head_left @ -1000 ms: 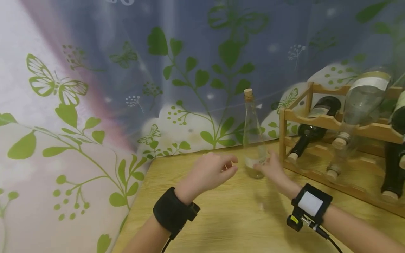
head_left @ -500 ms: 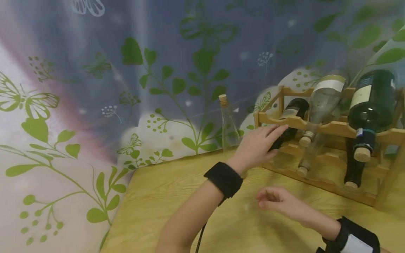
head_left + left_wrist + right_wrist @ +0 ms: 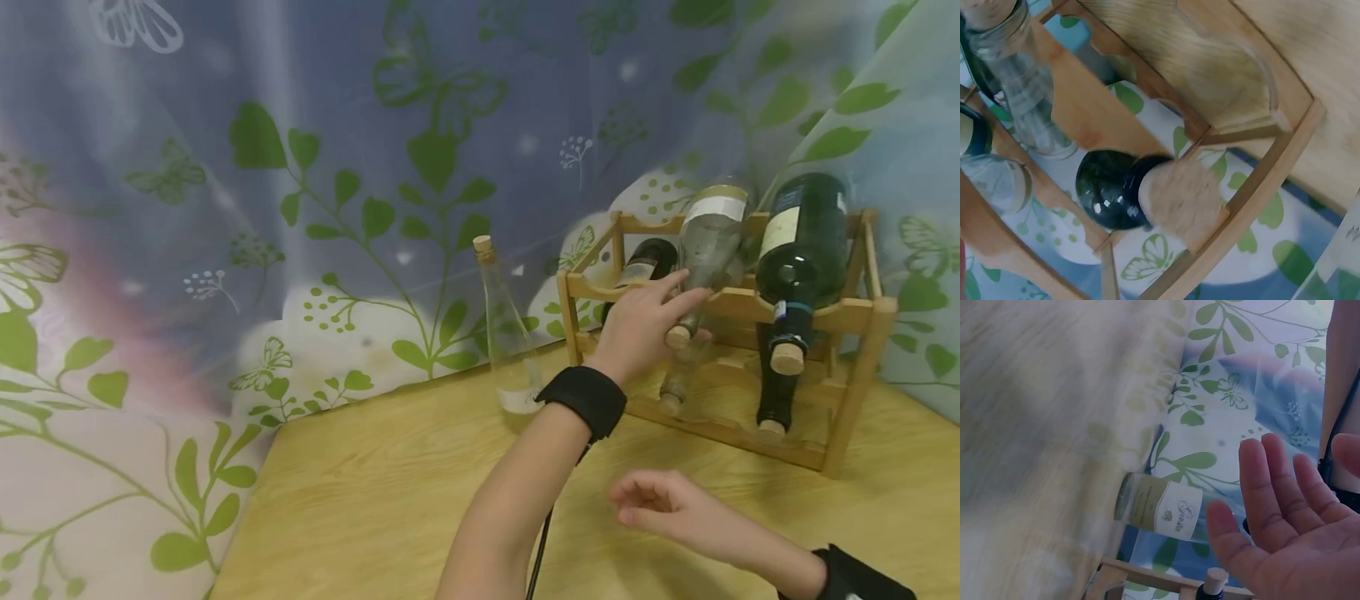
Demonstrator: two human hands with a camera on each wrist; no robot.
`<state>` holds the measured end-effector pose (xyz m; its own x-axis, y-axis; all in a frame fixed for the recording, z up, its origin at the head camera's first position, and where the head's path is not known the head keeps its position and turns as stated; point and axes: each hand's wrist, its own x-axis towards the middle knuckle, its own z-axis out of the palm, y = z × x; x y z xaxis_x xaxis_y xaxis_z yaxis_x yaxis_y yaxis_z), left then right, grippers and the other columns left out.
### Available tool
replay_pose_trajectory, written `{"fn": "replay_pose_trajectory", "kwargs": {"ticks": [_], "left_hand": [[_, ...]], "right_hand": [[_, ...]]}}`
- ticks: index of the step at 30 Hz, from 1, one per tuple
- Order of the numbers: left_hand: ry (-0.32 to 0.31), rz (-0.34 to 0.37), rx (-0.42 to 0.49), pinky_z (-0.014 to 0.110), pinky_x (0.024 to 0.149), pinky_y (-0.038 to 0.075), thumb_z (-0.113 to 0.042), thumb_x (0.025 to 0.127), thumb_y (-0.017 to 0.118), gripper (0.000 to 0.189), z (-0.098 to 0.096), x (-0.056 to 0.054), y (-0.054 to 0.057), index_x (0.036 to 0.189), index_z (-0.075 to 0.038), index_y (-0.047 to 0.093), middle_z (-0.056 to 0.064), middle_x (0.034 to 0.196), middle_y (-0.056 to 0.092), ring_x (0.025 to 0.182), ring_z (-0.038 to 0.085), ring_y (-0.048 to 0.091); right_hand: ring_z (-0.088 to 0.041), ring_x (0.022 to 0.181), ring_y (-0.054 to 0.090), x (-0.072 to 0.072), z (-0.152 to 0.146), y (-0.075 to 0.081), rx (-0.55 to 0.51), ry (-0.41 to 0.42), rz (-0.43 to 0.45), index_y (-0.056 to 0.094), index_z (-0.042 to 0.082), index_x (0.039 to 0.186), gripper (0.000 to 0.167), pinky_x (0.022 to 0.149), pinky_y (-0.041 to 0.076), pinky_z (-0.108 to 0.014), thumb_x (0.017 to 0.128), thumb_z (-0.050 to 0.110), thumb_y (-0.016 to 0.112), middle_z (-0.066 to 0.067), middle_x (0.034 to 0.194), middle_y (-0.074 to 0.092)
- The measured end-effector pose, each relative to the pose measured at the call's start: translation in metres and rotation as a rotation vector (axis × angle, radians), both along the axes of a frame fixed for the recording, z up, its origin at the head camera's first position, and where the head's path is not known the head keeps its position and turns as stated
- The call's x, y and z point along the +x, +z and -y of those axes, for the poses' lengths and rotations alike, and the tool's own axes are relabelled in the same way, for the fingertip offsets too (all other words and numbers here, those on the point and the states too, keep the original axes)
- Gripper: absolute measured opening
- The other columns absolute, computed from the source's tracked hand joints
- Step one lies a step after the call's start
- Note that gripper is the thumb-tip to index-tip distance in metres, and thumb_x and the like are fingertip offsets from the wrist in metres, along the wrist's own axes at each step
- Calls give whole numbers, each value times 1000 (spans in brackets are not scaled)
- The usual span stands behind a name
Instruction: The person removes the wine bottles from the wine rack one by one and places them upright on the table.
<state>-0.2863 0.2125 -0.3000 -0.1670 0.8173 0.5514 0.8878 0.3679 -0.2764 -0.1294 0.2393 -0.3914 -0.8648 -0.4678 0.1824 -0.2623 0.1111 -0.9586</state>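
My left hand [image 3: 637, 329] reaches to the wooden bottle rack [image 3: 855, 383] and grips the neck of a corked clear glass bottle [image 3: 712, 233], which lies in the upper row with its neck sloping down toward me. One fingertip shows past the far side of the neck. In the left wrist view the hand is almost wholly out of frame, and a dark corked bottle [image 3: 1107, 194] fills the middle. My right hand [image 3: 675, 508] hovers low over the table in front of the rack, fingers loosely bent, holding nothing. Its palm [image 3: 1316, 562] faces up in the right wrist view.
A corked clear bottle [image 3: 506, 325] with a pale label stands upright left of the rack. A large green bottle [image 3: 806, 242] lies in the rack's upper row at right; corked bottles rest below. A leaf-patterned curtain [image 3: 330, 183] hangs behind the wooden table [image 3: 360, 492].
My left hand has moved from beside the standing bottle to the neck of the clear bottle in the rack. The right hand has left the standing bottle and drawn back. The view has swung right.
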Motion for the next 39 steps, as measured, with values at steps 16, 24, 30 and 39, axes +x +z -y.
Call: {"fn": "replay_pose_trajectory", "kwargs": {"ticks": [16, 24, 30, 39], "left_hand": [[-184, -83, 156, 14, 59, 38, -7, 85, 57, 33, 20, 5, -7, 116, -19, 57, 7, 129, 50, 105, 11, 57], [-297, 57, 327, 6, 74, 41, -18, 82, 62, 24, 55, 18, 12, 105, -12, 63, 6, 120, 58, 102, 8, 59], [-423, 335, 472, 8, 85, 40, -15, 80, 65, 22, 88, 33, 35, 100, -5, 63, 10, 114, 61, 100, 9, 60], [-496, 664, 714, 28, 80, 49, 0, 74, 67, 23, 164, 59, 80, 95, 5, 59, 20, 102, 62, 94, 18, 61]], "right_hand": [[-5, 88, 59, -2, -5, -8, -37, 20, 30, 46, -14, 111, 29, 74, 49, -24, 95, 8, 37, 8, 99, 61], [-3, 87, 58, -3, -6, -8, 19, -34, 46, 47, -13, 111, 29, 73, 49, -24, 94, 10, 39, 2, 99, 60], [-5, 87, 58, -8, -4, -9, 35, -42, 83, 46, -13, 112, 31, 73, 49, -25, 95, 12, 39, -9, 101, 58], [2, 85, 55, -3, 12, 2, 133, -401, -308, 48, -6, 115, 28, 68, 47, -19, 88, 2, 50, 14, 98, 57]]}}
